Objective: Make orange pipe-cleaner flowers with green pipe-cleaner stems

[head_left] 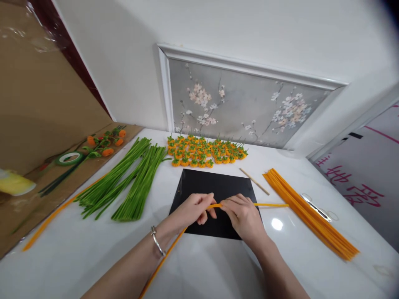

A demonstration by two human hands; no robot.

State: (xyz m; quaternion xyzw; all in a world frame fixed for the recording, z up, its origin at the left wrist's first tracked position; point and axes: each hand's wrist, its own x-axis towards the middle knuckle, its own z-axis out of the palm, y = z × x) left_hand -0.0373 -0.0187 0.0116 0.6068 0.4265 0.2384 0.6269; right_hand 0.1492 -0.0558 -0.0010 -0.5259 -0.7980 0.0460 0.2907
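Both hands grip one long orange pipe cleaner [271,204] above a black mat [215,180]. My left hand [199,209], with a silver bangle at the wrist, pinches it between thumb and fingers. Fingers of my right hand [241,214] are closed on it a short way to the right. A short stretch of the stem shows between the hands. One end points right toward the orange bundle, while the other runs down under the left forearm to the bottom edge. A thin wooden stick [254,182] lies just past the mat's right corner.
Bundles of green pipe cleaners [134,178] lie at left. Rows of small orange pumpkin-like pieces [202,151] with green tops stand by the wall. On the right are an orange pipe cleaner bundle [308,211] and scissors [316,207]. Green tape [69,158] sits on cardboard at far left.
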